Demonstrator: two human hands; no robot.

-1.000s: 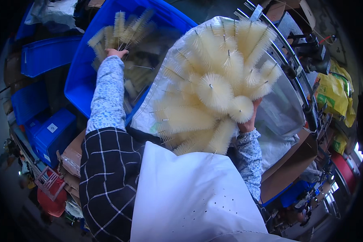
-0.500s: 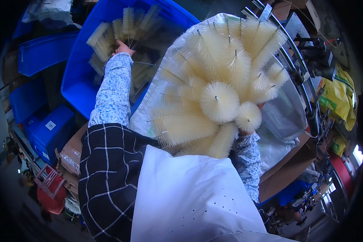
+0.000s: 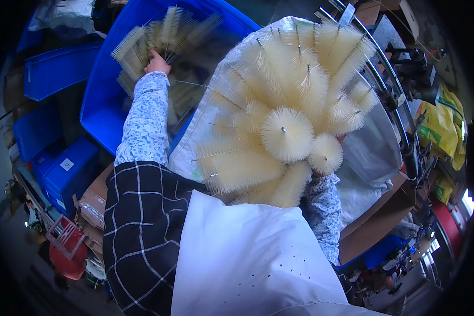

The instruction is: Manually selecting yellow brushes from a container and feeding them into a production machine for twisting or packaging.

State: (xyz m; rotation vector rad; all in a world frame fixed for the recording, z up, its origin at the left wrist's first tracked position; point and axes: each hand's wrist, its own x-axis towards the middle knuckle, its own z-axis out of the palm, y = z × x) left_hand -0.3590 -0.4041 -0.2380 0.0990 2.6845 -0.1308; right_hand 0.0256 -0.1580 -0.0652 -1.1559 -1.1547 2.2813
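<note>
At the far left, a deep blue plastic bin is carrying cream-bristled wire brushes, lying loosely in its dim interior, their exact layout too blurred to tell. To its right, a white woven sack is spreading beneath a thick bunch of bristle brushes; how much of the bunch is resting directly on the sack is staying hidden.

Cream brush bundle beside blue bin
</note>
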